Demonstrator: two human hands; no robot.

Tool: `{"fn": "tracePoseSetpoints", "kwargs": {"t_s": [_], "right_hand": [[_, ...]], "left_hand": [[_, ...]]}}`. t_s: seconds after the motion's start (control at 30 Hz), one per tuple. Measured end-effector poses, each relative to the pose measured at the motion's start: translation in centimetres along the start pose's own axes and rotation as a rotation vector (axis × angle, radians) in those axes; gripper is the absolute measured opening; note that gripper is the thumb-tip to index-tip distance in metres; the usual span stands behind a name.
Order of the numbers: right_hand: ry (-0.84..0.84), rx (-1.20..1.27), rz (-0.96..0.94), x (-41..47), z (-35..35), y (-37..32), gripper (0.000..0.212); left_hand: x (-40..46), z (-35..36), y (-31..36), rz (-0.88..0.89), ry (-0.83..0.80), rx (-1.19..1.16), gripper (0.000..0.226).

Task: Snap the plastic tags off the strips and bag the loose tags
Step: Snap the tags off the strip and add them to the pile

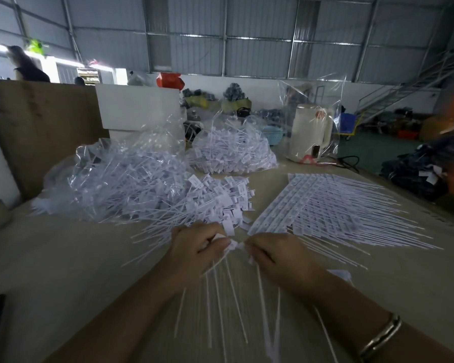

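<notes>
Both hands are at work at the near centre of the table (63, 258). The left hand (197, 247) has its fingers curled around a small bunch of white tags, tails fanning toward the viewer; the right hand (275, 255) pinches the adjoining piece of strip (237, 244), the fingertips of the two hands almost touching. The step in hand appears to be the break between one tag and its neighbour. To do it well, each grip should sit just beside the joint, the twist kept short and sharp so the head parts cleanly and the thin tail does not bend. Unbroken strips (325, 205) lie fanned to the right, within easy reach. Loose tags (220, 200) are heaped just beyond the left hand, spilling from an open clear bag (110, 174) at far left; a second filled bag (231, 150) sits farther back at centre. Freed tags should go onto that heap, heads aligned, to ease bagging. A white kettle (311, 132) stands at the far right of the table, clear of the work. A bracelet (383, 336) is on the right wrist.
</notes>
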State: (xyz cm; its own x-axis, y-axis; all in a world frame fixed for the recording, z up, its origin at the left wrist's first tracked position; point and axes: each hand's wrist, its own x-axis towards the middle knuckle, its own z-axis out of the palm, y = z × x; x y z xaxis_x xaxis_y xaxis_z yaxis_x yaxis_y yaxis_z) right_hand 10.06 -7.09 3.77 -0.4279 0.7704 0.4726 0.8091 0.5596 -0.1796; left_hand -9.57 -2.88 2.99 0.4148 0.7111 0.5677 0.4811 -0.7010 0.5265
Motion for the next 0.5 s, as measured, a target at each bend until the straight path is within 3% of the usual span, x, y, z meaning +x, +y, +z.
{"fn": "tracePoseSetpoints", "kwargs": {"t_s": [0.1,0.27,0.43,0.5], "right_hand": [[0.100,0.178,0.046,0.2,-0.1,0.1,0.028],[0.204,0.369,0.080,0.8,-0.3,-0.7,0.024],[0.245,0.405,0.093,0.8,-0.5,-1.5,0.024],[0.290,0.502,0.166,0.3,-0.8,-1.1,0.024]], "left_hand": [[0.3,0.1,0.0,0.046,0.112,-0.016,0.021],[0.5,0.6,0.5,-0.056,0.192,-0.234,0.029],[0.2,0.8,1.3,-0.070,0.237,-0.292,0.025],[0.1,0.1,1.2,-0.186,0.337,-0.399,0.028]]}}
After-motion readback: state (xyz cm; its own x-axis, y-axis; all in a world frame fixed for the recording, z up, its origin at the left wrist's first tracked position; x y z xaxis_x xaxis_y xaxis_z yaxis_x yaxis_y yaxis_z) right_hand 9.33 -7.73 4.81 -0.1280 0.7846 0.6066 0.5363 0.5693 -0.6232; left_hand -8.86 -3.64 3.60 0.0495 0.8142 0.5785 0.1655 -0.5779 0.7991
